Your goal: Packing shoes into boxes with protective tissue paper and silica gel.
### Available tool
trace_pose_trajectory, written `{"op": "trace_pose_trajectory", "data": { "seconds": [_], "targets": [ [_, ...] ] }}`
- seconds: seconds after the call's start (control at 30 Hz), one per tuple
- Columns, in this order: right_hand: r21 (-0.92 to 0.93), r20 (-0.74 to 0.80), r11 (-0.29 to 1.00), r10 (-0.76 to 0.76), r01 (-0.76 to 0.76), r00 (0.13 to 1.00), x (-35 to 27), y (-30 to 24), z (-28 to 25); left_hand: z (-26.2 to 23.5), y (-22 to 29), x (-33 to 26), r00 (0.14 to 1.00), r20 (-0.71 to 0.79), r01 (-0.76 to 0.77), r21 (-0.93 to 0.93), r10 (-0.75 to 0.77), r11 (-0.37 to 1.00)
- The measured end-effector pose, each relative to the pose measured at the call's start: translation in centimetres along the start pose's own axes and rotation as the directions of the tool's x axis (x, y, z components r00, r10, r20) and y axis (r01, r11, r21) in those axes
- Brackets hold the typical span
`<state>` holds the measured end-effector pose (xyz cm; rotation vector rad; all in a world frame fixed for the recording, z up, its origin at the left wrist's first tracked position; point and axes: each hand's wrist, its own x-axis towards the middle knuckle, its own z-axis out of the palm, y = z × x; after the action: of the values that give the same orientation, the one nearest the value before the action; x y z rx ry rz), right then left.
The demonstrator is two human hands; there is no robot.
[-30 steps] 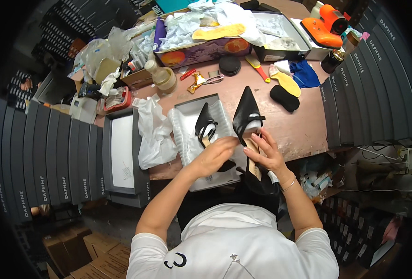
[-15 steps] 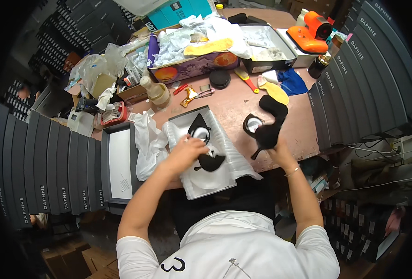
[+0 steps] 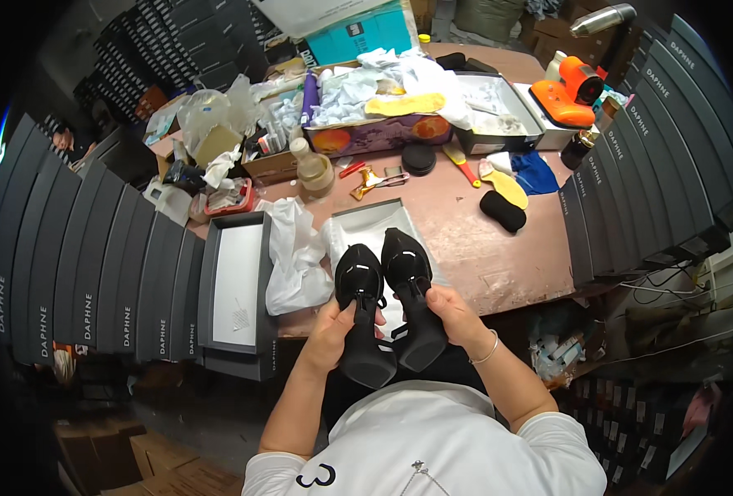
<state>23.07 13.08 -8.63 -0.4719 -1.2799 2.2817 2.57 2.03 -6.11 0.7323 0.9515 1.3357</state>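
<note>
My left hand point(image 3: 330, 332) is closed on a glossy black heeled shoe point(image 3: 359, 277). My right hand point(image 3: 459, 317) grips its match, another black heeled shoe point(image 3: 407, 261). The pair hangs side by side, toes pointing away from me and the thick heels towards me. Beneath them is an open shoebox point(image 3: 370, 217) lined with white wrapping, mostly hidden by the shoes and hands. Crumpled white tissue point(image 3: 294, 277) lies left of it, beside a dark grey box lid or tray point(image 3: 236, 281) with a pale inside.
Stacked dark shoeboxes wall in the left point(image 3: 94, 273) and right point(image 3: 631, 174). Across the pink table stand a carton of rags point(image 3: 366, 136), a glass bottle point(image 3: 313, 169), a black round tin point(image 3: 418, 159), a brush point(image 3: 463, 165), a black pad point(image 3: 503, 212), a blue cloth point(image 3: 536, 172) and an orange device point(image 3: 566, 93).
The shoes were apart, the left hand's over the box and the right hand's over the table. Both hands have drawn them together near me, toes now facing away.
</note>
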Motion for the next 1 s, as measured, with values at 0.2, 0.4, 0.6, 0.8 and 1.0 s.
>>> {"op": "trace_pose_trajectory", "data": {
  "seconds": [0.2,0.4,0.6,0.8,1.0],
  "targets": [
    [0.007,0.014,0.997,0.072,-0.072,0.997,-0.5,2.3,0.3,-0.4,-1.7,-2.0,0.999,-0.050,0.004,0.051,-0.001,0.999],
    [-0.045,0.004,0.999,0.025,-0.025,1.000,-1.0,2.7,0.0,-1.1,-2.5,-1.8,0.997,0.059,-0.055,-0.014,0.055,0.998],
    [-0.310,-0.177,0.949,0.000,-0.056,0.984,0.1,-1.8,-2.3,-0.8,-1.5,0.0,0.998,-0.032,0.056,0.024,-0.055,0.998],
    [-0.930,-0.287,0.307,-0.258,-0.203,0.923,4.0,-1.2,-13.6,0.2,-2.0,2.6,0.994,-0.082,0.070,-0.055,-0.075,0.996],
    [-0.895,-0.207,-0.230,-0.543,-0.381,0.814,6.0,-4.1,-25.4,0.0,-2.2,5.4,0.974,-0.046,0.224,-0.009,-0.224,0.975]
  ]
}}
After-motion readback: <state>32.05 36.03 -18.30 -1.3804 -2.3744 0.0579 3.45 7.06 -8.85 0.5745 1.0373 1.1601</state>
